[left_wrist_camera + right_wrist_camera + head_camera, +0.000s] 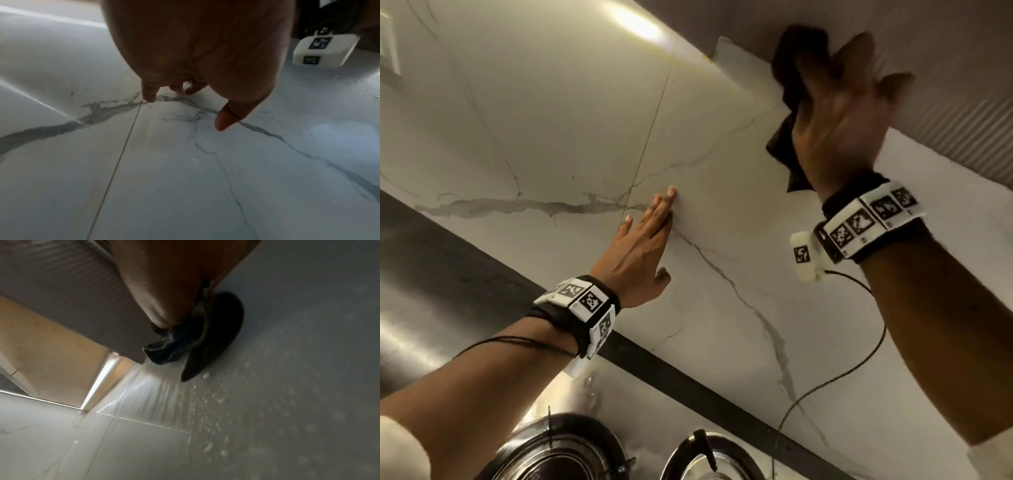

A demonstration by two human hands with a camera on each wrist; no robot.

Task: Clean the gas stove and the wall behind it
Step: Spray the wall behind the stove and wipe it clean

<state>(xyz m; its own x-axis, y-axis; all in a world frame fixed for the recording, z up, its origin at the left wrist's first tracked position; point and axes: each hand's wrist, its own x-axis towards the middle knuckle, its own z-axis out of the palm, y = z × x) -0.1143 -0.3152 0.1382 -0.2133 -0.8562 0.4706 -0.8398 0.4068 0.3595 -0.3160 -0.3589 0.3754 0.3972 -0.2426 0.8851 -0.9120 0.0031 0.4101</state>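
Pressing a dark cloth [792, 144] flat against the marble wall [551, 137] with spread right hand [839, 120], left hand [640, 246] open, straight fingers touching wall, stove burners [561, 452] below.

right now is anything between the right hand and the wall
Only the dark cloth: the right hand presses it flat against the wall, just under the ribbed hood. The left hand rests bare on the wall, lower down.

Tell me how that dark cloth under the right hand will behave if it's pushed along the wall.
The dark cloth bunches in loose folds, so it is probably floppy. On the wet-looking wall it should slide easily under the flat right hand.
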